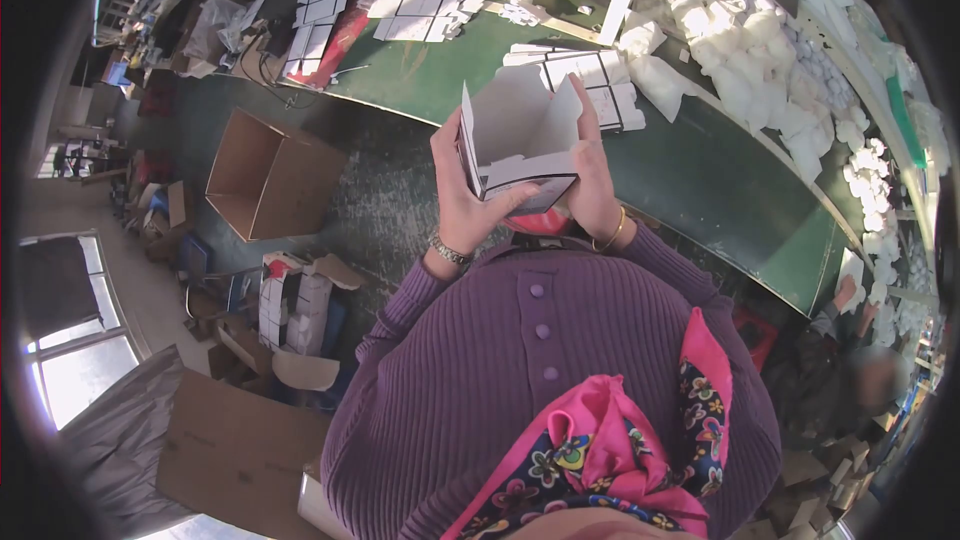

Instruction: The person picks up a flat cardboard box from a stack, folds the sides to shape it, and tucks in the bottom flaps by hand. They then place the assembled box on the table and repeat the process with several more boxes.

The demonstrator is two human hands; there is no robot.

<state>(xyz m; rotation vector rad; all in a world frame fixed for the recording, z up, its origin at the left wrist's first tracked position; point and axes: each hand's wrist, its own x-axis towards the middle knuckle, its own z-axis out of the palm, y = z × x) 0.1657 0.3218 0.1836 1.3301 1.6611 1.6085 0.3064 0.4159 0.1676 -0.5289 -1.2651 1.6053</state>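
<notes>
Both my hands hold a small white cardboard box (515, 135) in front of my chest, above the edge of the green table (700, 180). The box is partly folded, its top flaps standing open and a grey printed panel facing me. My left hand (462, 202) grips its left side, thumb across the front lower edge. My right hand (592, 180) clasps the right side, fingers reaching up along the flap. A watch is on my left wrist, a thin bangle on my right.
Flat white box blanks (590, 75) lie on the table just beyond the box, more blanks (415, 15) farther left. Heaps of white foam pieces (760, 60) cover the table's right side. An open brown carton (268, 178) stands on the floor to the left, other cartons below it.
</notes>
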